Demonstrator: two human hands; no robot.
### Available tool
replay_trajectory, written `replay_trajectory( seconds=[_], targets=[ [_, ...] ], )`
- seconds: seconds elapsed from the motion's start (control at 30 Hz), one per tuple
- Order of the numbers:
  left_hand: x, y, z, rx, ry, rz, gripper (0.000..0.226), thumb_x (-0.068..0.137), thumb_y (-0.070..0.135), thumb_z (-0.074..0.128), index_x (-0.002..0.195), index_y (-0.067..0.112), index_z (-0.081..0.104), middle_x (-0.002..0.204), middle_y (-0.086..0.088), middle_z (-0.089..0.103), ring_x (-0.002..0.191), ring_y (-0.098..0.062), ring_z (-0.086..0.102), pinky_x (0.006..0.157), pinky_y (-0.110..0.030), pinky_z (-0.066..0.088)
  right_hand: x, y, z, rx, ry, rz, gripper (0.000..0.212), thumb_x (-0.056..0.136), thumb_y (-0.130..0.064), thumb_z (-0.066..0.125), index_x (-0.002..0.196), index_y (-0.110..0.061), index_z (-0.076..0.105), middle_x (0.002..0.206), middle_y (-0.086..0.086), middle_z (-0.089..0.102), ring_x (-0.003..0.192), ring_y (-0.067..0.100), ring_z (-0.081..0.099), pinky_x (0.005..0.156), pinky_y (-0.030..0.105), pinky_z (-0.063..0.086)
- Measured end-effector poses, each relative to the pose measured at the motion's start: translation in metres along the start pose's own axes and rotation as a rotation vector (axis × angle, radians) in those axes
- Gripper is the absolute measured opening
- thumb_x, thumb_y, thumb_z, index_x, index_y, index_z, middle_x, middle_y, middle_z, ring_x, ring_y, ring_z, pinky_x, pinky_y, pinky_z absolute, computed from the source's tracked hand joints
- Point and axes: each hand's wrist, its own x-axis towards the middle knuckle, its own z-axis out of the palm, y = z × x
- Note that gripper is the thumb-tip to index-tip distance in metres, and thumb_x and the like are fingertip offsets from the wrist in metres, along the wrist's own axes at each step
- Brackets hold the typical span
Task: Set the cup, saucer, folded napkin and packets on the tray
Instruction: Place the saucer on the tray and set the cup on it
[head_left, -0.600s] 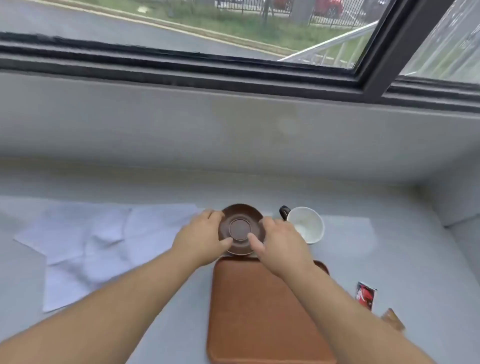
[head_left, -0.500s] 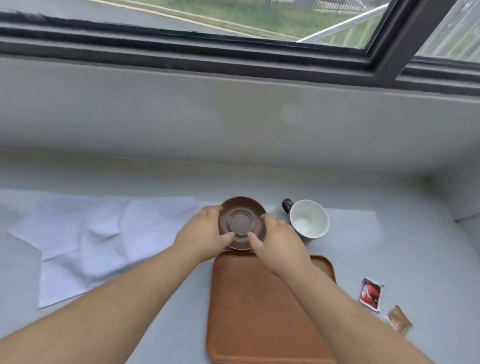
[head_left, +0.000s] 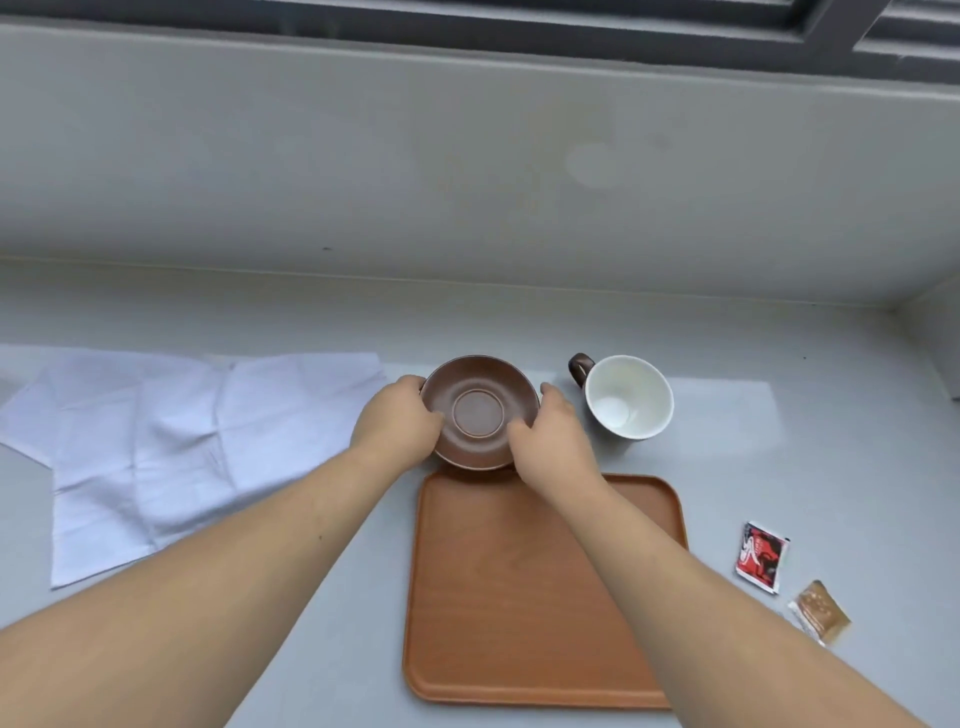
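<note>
Cloth comes first at the far left: one white napkin (head_left: 171, 447), spread open and creased, lies flat on the pale grey counter (head_left: 779, 364). Just to its right, the left hand (head_left: 397, 423) grips the left rim of one round brown ceramic saucer (head_left: 478, 413), thumb over the near edge and fingers curled around the far side. The right hand (head_left: 553, 441) clamps the saucer's right rim in the same way, so both hands hold the single saucer between them, its near edge at the far edge of the tray; whether it is touching the counter or lifted off it cannot be told. Directly nearer the camera sits one rectangular orange-brown wooden tray (head_left: 519, 597) with rounded corners and a low lip; nothing rests on it, though the right forearm crosses above its right side. Right of the saucer and apart from it stands one cup (head_left: 628, 397), white inside with a dark brown handle pointing left, upright on the counter just beyond the tray's far right corner. Further right, near the tray's right edge, lie two packets: one red and black packet (head_left: 762, 556), and just beyond it, nearer the camera, one small tan packet (head_left: 821, 613). Both lie on the counter, off the tray.
</note>
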Motion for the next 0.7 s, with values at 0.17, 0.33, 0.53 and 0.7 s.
replay_trajectory(
  seconds=[0.17, 0.33, 0.53, 0.7],
  targets=[
    [-0.031, -0.012, -0.007, -0.18, -0.062, -0.046, 0.019, 0.091, 0.034, 0.068, 0.107, 0.024, 0.063, 0.089, -0.001, 0.072, 0.088, -0.027, 0.072, 0.075, -0.041, 0.06, -0.018, 0.012, -0.015, 0.06, 0.009, 0.001, 0.037, 0.094, -0.016, 0.053, 0.13, -0.008, 0.06, 0.12, 0.011, 0.068, 0.11, 0.031, 0.063, 0.086, 0.035, 0.05],
    [-0.084, -0.018, 0.014, -0.29, -0.188, -0.064, 0.017, 0.092, 0.034, 0.07, 0.086, 0.022, 0.059, 0.077, 0.001, 0.068, 0.055, -0.016, 0.071, 0.063, -0.04, 0.067, -0.057, 0.058, -0.029, 0.08, 0.013, 0.028, 0.013, 0.095, -0.027, 0.059, 0.083, -0.026, 0.061, 0.081, -0.007, 0.067, 0.075, 0.007, 0.06, 0.057, 0.023, 0.039],
    [-0.12, -0.021, 0.051, -0.243, -0.371, 0.006, 0.025, 0.095, 0.034, 0.064, 0.086, 0.017, 0.05, 0.059, -0.005, 0.074, 0.054, -0.02, 0.076, 0.063, -0.046, 0.066, -0.09, 0.107, -0.04, -0.017, -0.03, 0.086, 0.02, 0.099, -0.039, 0.053, 0.082, -0.027, 0.051, 0.078, -0.004, 0.064, 0.067, 0.018, 0.062, 0.06, 0.035, 0.051],
    [-0.128, -0.03, 0.065, -0.199, -0.409, 0.03, 0.027, 0.093, 0.038, 0.063, 0.084, 0.019, 0.047, 0.057, -0.001, 0.074, 0.054, -0.017, 0.076, 0.071, -0.05, 0.065, -0.1, 0.127, -0.037, -0.124, -0.052, 0.056, 0.014, 0.101, -0.041, 0.05, 0.095, -0.028, 0.048, 0.077, -0.009, 0.058, 0.075, 0.019, 0.058, 0.06, 0.033, 0.042]
  ],
)
